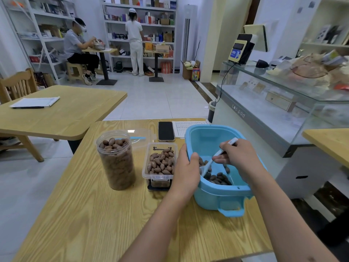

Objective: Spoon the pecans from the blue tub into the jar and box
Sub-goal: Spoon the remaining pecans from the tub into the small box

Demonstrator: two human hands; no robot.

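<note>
Few pecans (217, 177) left in blue tub (211, 197), white spoon (213, 159) dipped among them, pinched by right hand (239, 156), left hand (186, 170) gripping tub's left rim, box (160, 164) just left of tub, jar (116, 159) further left, phone (166, 131) behind box.

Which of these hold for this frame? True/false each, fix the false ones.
1. The right hand holds a white spoon inside the blue tub. True.
2. The left hand rests flat on the table. False: its grip is on the tub's rim.
3. The jar is empty. False: pecans fill it nearly to the top.
4. The clear box stands between jar and tub. True.
5. The phone lies screen-lit in the tub. False: it lies dark on the table behind the box.
</note>
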